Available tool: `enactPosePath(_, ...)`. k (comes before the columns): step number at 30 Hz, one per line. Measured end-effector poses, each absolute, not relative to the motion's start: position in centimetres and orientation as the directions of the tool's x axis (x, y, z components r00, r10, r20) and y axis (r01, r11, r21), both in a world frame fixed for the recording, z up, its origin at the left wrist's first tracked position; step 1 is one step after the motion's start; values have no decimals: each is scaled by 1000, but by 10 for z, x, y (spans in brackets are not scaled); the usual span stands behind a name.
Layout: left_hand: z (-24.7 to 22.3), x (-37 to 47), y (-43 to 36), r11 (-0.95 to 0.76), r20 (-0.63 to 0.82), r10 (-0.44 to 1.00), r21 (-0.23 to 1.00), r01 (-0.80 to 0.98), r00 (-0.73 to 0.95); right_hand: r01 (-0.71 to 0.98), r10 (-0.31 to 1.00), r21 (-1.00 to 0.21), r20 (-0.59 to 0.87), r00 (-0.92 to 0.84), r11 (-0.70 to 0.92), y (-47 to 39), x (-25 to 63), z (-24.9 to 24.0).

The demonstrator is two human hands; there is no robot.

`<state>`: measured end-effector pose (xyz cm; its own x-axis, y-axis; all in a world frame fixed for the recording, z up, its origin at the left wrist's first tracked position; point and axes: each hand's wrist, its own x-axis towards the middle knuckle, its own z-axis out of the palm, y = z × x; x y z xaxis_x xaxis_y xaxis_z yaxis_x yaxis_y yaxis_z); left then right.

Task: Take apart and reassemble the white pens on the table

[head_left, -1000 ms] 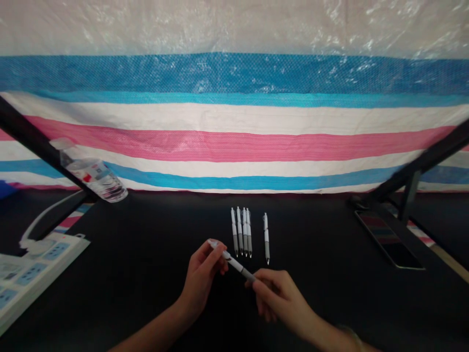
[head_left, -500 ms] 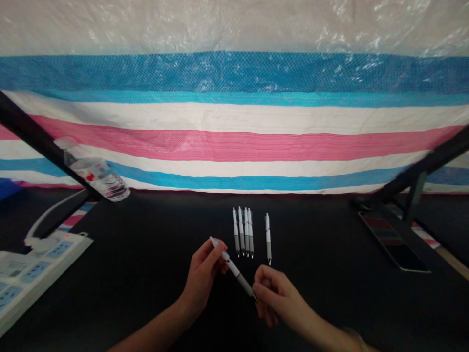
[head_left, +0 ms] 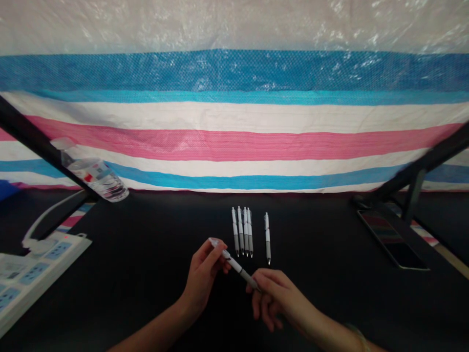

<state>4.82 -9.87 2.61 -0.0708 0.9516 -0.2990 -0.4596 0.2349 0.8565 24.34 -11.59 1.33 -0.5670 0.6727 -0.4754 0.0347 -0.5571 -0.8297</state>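
A white click pen with a grey grip slants down to the right between my hands, above the black tabletop. My left hand pinches its upper, clicker end between thumb and fingers. At the lower end, my right hand has thumb and forefinger closed on the grey grip near the tip, its other fingers hanging loosely curled. The very tip is partly hidden by that hand. Beyond the hands, several similar pens lie side by side, tips toward me. One more pen rests a little to their right.
A white power strip with a plugged-in cable is at the left. Behind it a water bottle leans near a black bar. A dark phone lies at the right. Striped plastic sheeting hangs along the table's far edge.
My right hand has shifted slightly and its thumb and forefinger have closed on the pen's grey grip. The pen's lower end has risen a little. My left hand keeps its hold.
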Motion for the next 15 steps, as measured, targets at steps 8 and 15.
enactPosePath(8,27,47,-99,237,-310,946,856,-460,-90,15,689,-833,-468,-553,-553,-117,242,12)
enactPosePath(15,25,48,-98,222,-294,952,857,-464,-88,13,694,-842,-453,-560,-539,-117,243,13)
